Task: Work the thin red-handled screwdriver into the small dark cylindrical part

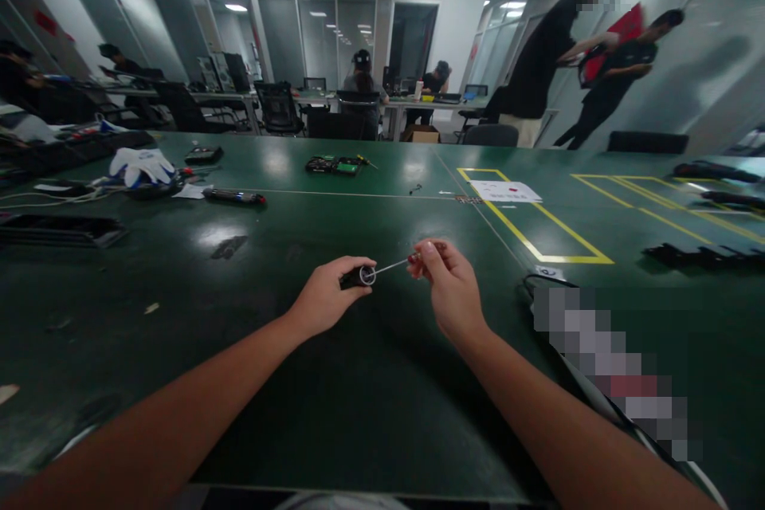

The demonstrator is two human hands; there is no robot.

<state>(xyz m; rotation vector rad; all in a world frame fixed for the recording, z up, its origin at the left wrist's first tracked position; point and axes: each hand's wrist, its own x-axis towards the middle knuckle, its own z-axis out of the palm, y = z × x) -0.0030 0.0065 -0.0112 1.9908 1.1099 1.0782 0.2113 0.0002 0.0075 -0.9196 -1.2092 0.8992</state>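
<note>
Fingers and thumb of my left hand [327, 291] are closed round a short black cylinder [354, 279], its pale-ringed end turned to the right. My right hand [448, 279] pinches the reddish handle of a thin tool with a slender metal shaft [391, 266], which looks like a small screwdriver. The shaft slants down to the left, and its tip is at the ringed end of the cylinder; how far inside it reaches I cannot tell. Both hands are held above the green table [358, 398], and the fingers partly hide the cylinder and the handle.
White gloves [142, 167], a dark pen-shaped tool [234, 197] and a black tray [60, 229] lie left. Green-black parts [335, 166] are farther back. A paper sheet [507, 191] crosses yellow tape [574, 259]. Black parts [705, 257] lie right; people stand and sit beyond.
</note>
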